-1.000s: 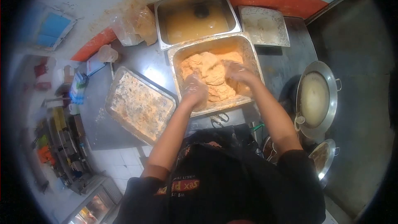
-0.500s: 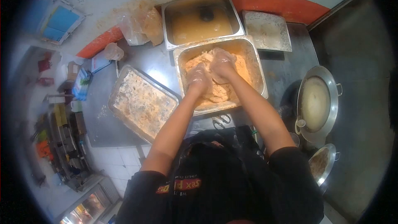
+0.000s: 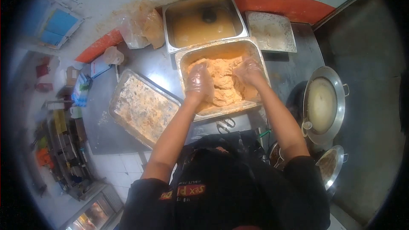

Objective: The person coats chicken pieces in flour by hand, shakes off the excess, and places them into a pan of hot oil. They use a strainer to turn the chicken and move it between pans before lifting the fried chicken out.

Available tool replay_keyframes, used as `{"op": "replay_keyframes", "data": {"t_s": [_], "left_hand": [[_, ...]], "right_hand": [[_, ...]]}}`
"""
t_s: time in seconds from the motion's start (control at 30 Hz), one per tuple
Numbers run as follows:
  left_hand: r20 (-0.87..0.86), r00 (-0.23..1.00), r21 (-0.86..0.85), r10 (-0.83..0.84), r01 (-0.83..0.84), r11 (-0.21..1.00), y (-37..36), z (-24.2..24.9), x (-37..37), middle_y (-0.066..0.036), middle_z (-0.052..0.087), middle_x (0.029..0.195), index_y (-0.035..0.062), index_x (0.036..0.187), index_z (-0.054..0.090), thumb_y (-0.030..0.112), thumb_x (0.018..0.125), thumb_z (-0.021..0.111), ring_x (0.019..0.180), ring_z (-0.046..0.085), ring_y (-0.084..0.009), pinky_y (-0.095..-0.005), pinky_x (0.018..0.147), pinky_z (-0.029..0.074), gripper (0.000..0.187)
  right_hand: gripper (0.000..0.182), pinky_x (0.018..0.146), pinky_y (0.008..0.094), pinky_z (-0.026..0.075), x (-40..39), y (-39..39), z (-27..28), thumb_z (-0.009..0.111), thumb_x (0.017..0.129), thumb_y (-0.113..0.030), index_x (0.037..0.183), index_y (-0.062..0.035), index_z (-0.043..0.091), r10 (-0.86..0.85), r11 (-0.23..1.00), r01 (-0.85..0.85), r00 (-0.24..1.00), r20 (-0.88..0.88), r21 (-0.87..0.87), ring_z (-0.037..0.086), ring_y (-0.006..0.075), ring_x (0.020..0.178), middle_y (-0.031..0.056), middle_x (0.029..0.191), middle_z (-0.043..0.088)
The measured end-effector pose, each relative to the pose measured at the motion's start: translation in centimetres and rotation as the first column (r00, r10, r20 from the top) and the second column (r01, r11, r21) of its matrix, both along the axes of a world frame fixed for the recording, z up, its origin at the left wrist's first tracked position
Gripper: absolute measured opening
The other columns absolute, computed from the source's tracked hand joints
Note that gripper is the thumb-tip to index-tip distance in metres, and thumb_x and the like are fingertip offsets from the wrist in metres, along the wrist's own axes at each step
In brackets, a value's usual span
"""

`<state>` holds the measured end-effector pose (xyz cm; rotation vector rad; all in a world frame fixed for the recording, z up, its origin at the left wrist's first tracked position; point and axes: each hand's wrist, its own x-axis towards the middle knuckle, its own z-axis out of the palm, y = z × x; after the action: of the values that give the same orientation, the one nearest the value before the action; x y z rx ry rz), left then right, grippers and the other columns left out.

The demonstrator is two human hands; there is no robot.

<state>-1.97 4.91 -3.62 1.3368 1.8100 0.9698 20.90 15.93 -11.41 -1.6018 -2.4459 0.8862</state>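
A deep metal pan [image 3: 226, 114] holds an orange, flour-coated mass [image 3: 224, 86] heaped along its middle. Thin clear plastic gloves cover both hands. My left hand [image 3: 200, 81] is at the pan's left side, pressed against the coated mass, its fingertips partly sunk in the flour. My right hand [image 3: 250, 71] lies at the right side of the same mass, its fingers partly hidden in flour. A gap filled with the coated mass separates the two hands.
Behind stands a pan of yellowish liquid [image 3: 204, 27], beside a floury tray [image 3: 271, 32]. A flour-crusted tray [image 3: 143, 108] lies left. Scissors [image 3: 225, 125] rest near the front edge. Two large woks, [image 3: 321, 106] one pale inside, stand right. Plastic bags [image 3: 140, 27] sit back left.
My hands have moved apart from the pan's middle, the left one slightly left and the right one to the right. More of the coated mass shows between them.
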Motion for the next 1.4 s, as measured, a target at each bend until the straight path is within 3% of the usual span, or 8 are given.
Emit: {"op": "replay_keyframes", "data": {"t_s": [0.2,0.4,0.53,0.6,0.73,1.07,1.27,1.4], "left_hand": [[-0.497,0.868,0.203,0.025,0.088,0.975,-0.3,6.9,0.7,-0.019,0.056,0.093,0.0005,0.102,0.054,0.012,0.077,0.056,0.089,0.056,-0.0344,-0.0403,0.079,0.046,0.027],[-0.522,0.852,0.219,0.024,0.107,0.97,0.5,5.0,5.2,-0.02,0.055,0.097,0.0047,0.104,0.052,0.021,0.087,0.046,0.089,0.056,-0.0367,-0.0438,0.079,0.046,0.024],[-0.492,0.87,0.143,0.035,0.041,0.989,0.6,6.8,3.7,-0.022,0.056,0.1,0.0045,0.104,0.053,0.023,0.086,0.046,0.094,0.056,-0.0386,-0.0444,0.079,0.046,0.027],[-0.086,0.992,0.15,0.097,-0.083,0.985,-0.2,6.7,6.5,-0.023,0.057,0.104,0.0028,0.106,0.053,0.015,0.085,0.05,0.097,0.056,-0.0381,-0.0444,0.078,0.047,0.025],[-0.579,0.813,0.262,0.056,0.121,0.957,0.3,4.3,4.2,-0.022,0.056,0.107,0.0061,0.112,0.052,0.006,0.085,0.047,0.098,0.056,-0.0357,-0.0429,0.078,0.046,0.027],[-0.365,0.93,0.339,-0.043,0.176,0.924,-2.6,11.3,8.3,-0.019,0.055,0.094,0.0028,0.109,0.052,0.005,0.078,0.049,0.09,0.054,-0.0346,-0.0421,0.079,0.045,0.032],[-0.524,0.852,0.223,-0.014,0.153,0.963,-1.5,8.1,4.8,-0.021,0.054,0.098,0.0013,0.113,0.049,0.001,0.076,0.049,0.089,0.054,-0.0368,-0.0431,0.08,0.044,0.036],[-0.589,0.805,0.441,0.075,0.242,0.864,-1.7,8.0,2.7,-0.022,0.053,0.095,0.0005,0.117,0.047,-0.003,0.076,0.048,0.087,0.054,-0.0368,-0.0435,0.074,0.046,0.041]], "right_hand": [[0.031,0.073,0.0397,0.046,-2.4,-4.0,17.4,0.063,0.073,-0.027,0.084,0.0016,0.058,-0.186,0.981,0.191,0.971,-0.149,0.017,0.058,0.0334,0.087,0.0198,0.089,0.059],[0.023,0.069,0.04,0.046,-8.5,-6.9,13.1,0.064,0.072,-0.02,0.077,0.0019,0.058,-0.384,0.759,0.558,0.8,-0.462,0.336,0.057,0.034,0.077,0.0211,0.08,0.057],[0.022,0.068,0.0402,0.046,-5.8,-5.4,13.0,0.066,0.071,-0.018,0.078,0.0016,0.058,-0.441,0.888,0.459,0.844,-0.306,-0.013,0.058,0.0337,0.077,0.02,0.079,0.058],[0.02,0.07,0.0388,0.047,-7.7,-7.7,14.5,0.064,0.073,-0.018,0.079,0.0009,0.06,-0.442,0.866,0.492,0.836,-0.324,0.089,0.06,0.0327,0.081,0.0198,0.081,0.06],[0.02,0.073,0.0379,0.048,-6.0,-6.8,10.3,0.06,0.072,-0.016,0.084,-0.0002,0.062,-0.437,0.872,0.483,0.841,-0.318,0.078,0.061,0.0315,0.083,0.0198,0.087,0.063],[0.015,0.07,0.0351,0.048,-6.1,-9.5,8.1,0.06,0.07,-0.01,0.082,-0.0007,0.062,-0.319,0.742,0.654,0.539,-0.78,0.149,0.061,0.0255,0.073,0.0142,0.076,0.063],[0.021,0.074,0.0362,0.047,-4.2,-8.1,14.9,0.062,0.069,-0.016,0.084,-0.0023,0.063,-0.492,0.792,0.589,0.773,-0.4,0.162,0.061,0.0324,0.081,0.0189,0.081,0.063],[0.028,0.067,0.0301,0.049,-2.2,-7.5,13.6,0.063,0.067,-0.007,0.095,-0.0019,0.063,-0.575,0.792,0.552,0.532,-0.622,-0.26,0.062,0.0201,0.075,0.0116,0.089,0.065]]}}
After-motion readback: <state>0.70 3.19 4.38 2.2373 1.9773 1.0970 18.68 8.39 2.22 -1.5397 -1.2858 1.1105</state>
